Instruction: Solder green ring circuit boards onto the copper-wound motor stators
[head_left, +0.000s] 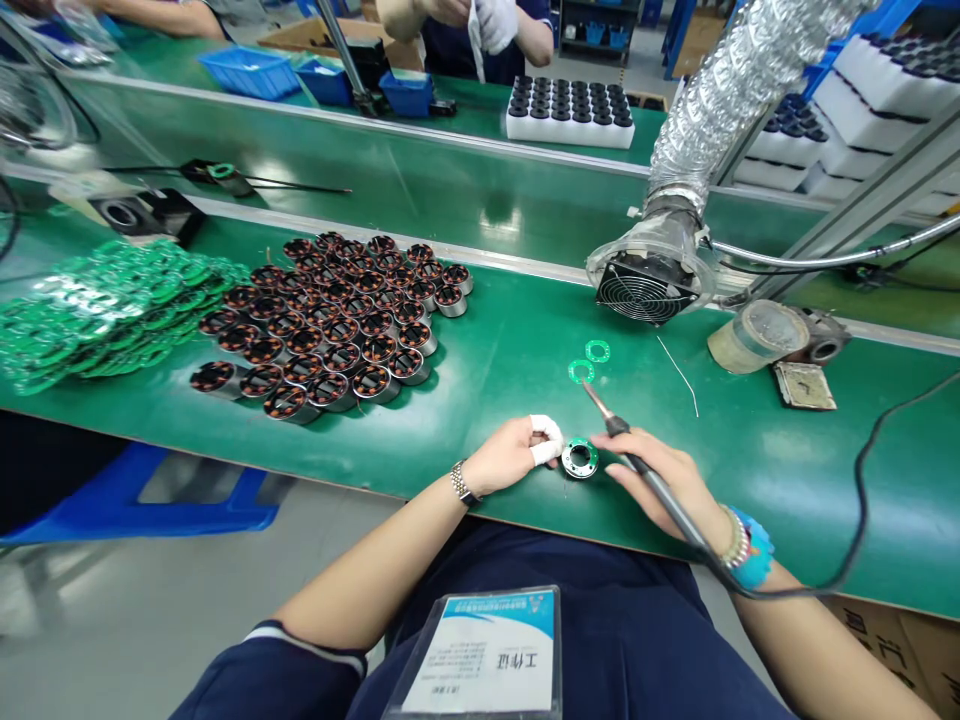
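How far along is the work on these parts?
Early, seemingly. Done: a green ring sits on one piece; its joints are too small to judge. In hand: that piece at the left hand, soldering iron in the right hand. Remaining, apparently: grouped cores with exposed windings, two loose green rings, stacked green boards.

Left hand (504, 457): fingers (546, 432) bent, directed inward toward the right fingers. White coverings enclose the visible fingertips. The left wrist (466, 484) lies behind and to the left of these fingers; the left forearm (375, 560) slopes down and outward behind it.
Right hand (675, 485): fingers (646, 445) partly extended toward the left fingers, closed in a grip. The opposing fingertips are near each other but apart. The right forearm (832, 640) extends behind and to the right of the right fingers.
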